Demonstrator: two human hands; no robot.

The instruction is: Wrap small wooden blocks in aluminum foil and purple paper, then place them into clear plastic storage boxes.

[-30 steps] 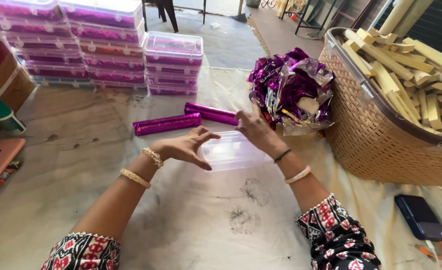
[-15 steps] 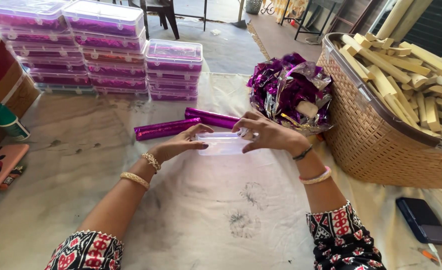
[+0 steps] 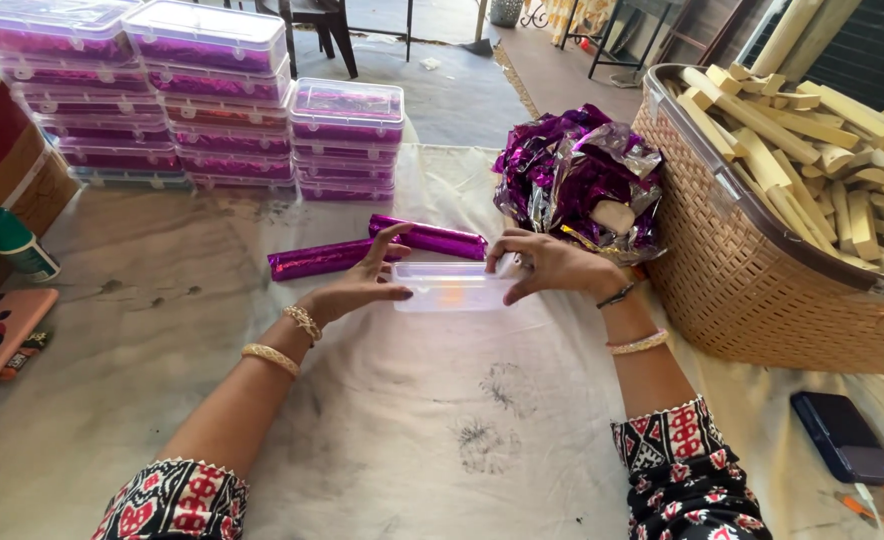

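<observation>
Clear plastic box: lying flat on the stained white cloth, near the middle of the table, between both hands. Left hand is gripping its left end, thumb along the near edge and fingers spread above, touching the rim. Right hand is pinching the right end, fingertips curled over the far corner.

Two purple foil-wrapped rolls: lying just behind the box, one angled to the left, the other partly under the left fingers.

Heap of purple and silver foil sheets: sitting beyond the right hand, with a pale block showing in it.

Woven brown basket: standing at the right, holding pale wooden sticks.

Stacks of lidded clear boxes: standing at the far left, showing purple contents.

Dark phone: lying at the near right. Green-capped bottle: lying at the left edge beside a cardboard carton.
</observation>
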